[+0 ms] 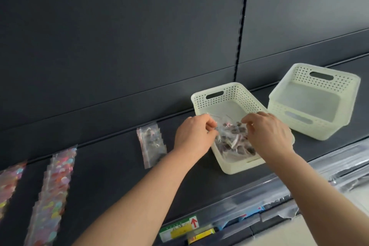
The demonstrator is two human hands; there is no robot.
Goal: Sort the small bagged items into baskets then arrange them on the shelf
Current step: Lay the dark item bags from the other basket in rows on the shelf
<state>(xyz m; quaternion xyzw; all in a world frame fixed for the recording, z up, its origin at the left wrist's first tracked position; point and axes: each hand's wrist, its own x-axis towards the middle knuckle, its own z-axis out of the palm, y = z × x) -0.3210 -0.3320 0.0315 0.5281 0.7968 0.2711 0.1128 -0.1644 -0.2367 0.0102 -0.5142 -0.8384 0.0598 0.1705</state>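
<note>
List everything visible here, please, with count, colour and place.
centre basket: one, cream, on shelf, holds bags
right baskets: apparently two nested, cream, right on shelf
bags in basket: several, clear, dark contents
held bag: one, clear, above centre basket
bag pile: one, clear, left of centre basket
colourful bag rows: two, multicoloured, far left
shelf: one, dark grey
left hand: pinches held bag
right hand: pinches held bag

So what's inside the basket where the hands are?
The basket holds small clear bags of dark bits. The left hand and right hand pinch one, hiding some of the pile.
</note>
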